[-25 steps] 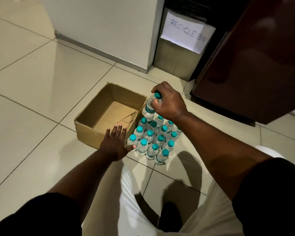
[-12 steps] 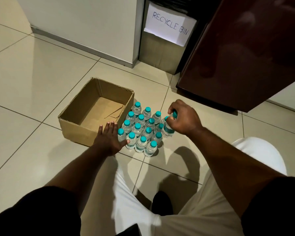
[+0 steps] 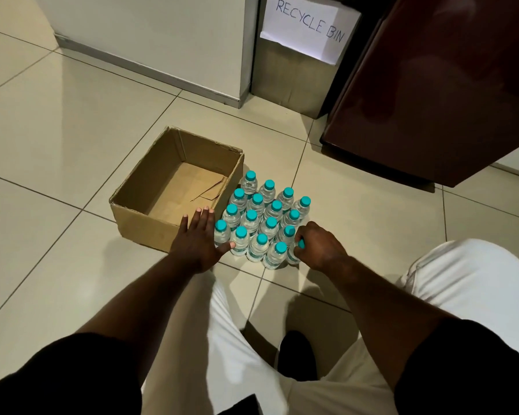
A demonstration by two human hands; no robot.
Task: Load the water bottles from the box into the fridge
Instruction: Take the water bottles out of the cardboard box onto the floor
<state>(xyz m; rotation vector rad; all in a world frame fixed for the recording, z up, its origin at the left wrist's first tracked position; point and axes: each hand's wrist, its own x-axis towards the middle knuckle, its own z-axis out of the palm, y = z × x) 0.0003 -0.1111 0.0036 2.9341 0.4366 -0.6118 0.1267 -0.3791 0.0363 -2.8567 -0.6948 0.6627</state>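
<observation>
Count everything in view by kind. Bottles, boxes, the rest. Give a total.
water bottles: 17 (1 of them in the right hand grip, none in the box)
cardboard box: 1
recycle bin: 1
paper sign: 1
fridge: 1
Total: 21

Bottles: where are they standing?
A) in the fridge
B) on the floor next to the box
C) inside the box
B: the bottles stand in rows on the floor beside the box, which has none inside.
</observation>
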